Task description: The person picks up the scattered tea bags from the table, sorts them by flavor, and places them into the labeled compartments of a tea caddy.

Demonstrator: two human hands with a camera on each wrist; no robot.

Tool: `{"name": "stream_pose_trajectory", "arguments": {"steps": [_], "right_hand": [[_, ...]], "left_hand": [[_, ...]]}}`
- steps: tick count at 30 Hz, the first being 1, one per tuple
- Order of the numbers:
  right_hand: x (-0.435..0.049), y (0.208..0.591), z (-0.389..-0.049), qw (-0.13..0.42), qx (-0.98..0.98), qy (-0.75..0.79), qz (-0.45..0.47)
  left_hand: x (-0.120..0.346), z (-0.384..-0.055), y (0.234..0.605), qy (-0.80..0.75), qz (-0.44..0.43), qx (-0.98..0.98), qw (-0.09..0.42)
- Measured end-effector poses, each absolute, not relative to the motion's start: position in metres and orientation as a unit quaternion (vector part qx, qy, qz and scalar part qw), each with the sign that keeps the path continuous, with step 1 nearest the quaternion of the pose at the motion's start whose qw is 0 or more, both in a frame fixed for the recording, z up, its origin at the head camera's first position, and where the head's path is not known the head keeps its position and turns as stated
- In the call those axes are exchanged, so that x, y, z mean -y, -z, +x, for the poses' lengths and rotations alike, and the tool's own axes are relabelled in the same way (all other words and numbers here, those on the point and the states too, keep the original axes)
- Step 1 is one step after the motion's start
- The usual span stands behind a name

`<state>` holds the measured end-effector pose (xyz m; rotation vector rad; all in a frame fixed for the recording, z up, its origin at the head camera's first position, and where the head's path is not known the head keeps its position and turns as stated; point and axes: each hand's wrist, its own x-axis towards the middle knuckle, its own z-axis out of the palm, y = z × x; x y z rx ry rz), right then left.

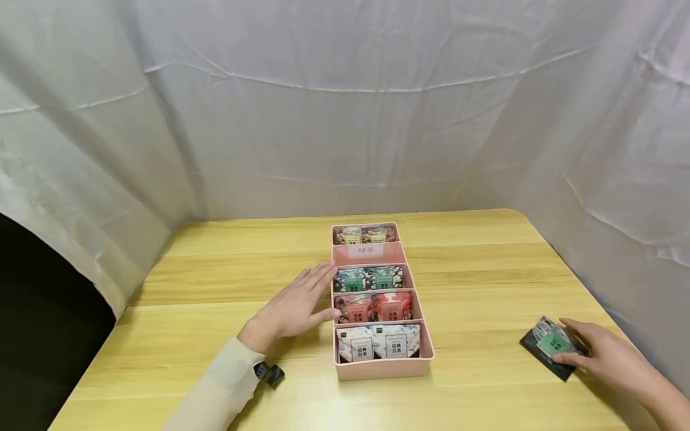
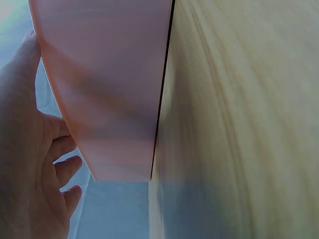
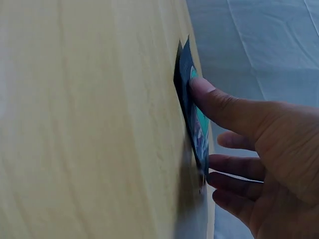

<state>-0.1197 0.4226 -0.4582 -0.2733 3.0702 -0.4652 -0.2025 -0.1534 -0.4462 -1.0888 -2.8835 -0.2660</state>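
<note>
A long pink compartment box [image 1: 385, 369] stands mid-table, holding tea packets in rows. My left hand [image 1: 296, 304] lies along its left side, fingers extended and fingertips at the rim; in the left wrist view, the thumb and fingers touch the edge of the pink wall [image 2: 104, 89]. Off to the right, my right hand [image 1: 611, 359] pinches dark tea packets with a green label [image 1: 555, 343] between thumb and fingers. Two layered edges of these tea packets [image 3: 187, 94] show in the right wrist view, tilted close over the table, with the thumb [image 3: 203, 89] on the label.
From front to back the box has white packets [image 1: 396, 342], red packets [image 1: 392, 307], green-labelled packets [image 1: 384, 280], a bare compartment with a paper label [image 1: 365, 250], and brown packets [image 1: 379, 235]. A black strap piece [image 1: 276, 376] is by the left wrist. Grey cloth [image 1: 345, 131] hangs behind the table.
</note>
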Motion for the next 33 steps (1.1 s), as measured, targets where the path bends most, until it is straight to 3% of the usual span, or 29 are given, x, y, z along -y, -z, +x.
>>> {"name": "stream_pose_trajectory", "arguments": {"steps": [6, 13, 19, 33], "right_hand": [[-0.422, 0.457, -0.122, 0.000, -0.987, 0.142, -0.075], [-0.425, 0.458, -0.124, -0.051, -0.982, 0.160, -0.084], [-0.422, 0.452, -0.134, -0.020, -0.977, 0.200, -0.066], [-0.385, 0.426, -0.168, -0.065, -0.954, 0.274, -0.107]], "left_hand": [[0.156, -0.205, 0.446, 0.088, -0.355, 0.930, 0.034], [0.156, -0.204, 0.445, 0.088, -0.350, 0.932, 0.029], [0.155, -0.203, 0.446, 0.086, -0.353, 0.931, 0.030], [0.153, -0.203, 0.447, 0.084, -0.354, 0.931, 0.028]]}}
